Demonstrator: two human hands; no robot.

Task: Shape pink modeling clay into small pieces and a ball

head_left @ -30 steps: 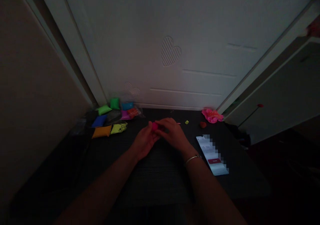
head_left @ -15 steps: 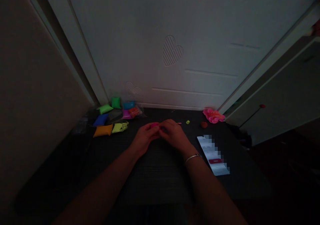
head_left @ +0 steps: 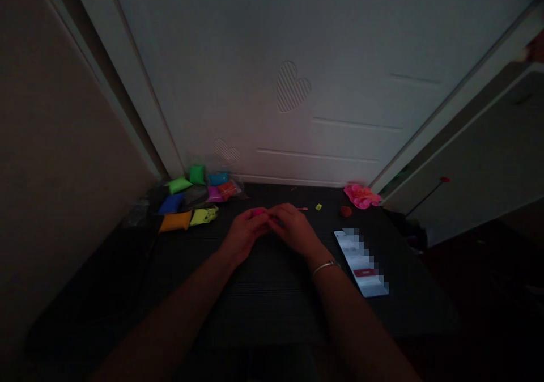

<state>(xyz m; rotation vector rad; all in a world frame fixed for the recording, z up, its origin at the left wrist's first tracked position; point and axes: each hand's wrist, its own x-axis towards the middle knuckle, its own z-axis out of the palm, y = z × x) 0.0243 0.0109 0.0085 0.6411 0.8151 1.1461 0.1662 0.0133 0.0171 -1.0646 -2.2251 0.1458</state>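
Observation:
My left hand and my right hand meet over the middle of a dark table. Both have their fingers curled around a small pink lump of clay, which shows only as a bright spot between the fingertips. A thin bracelet circles my right wrist. The scene is very dim.
Several coloured clay packets lie at the table's back left. A pink clay flower, a red blob, a yellow bit and a thin pink stick sit at the back. A phone lies to the right. White door behind.
My hands have closed tighter together around the pink lump, so less of it shows than a second ago. Nothing else has moved.

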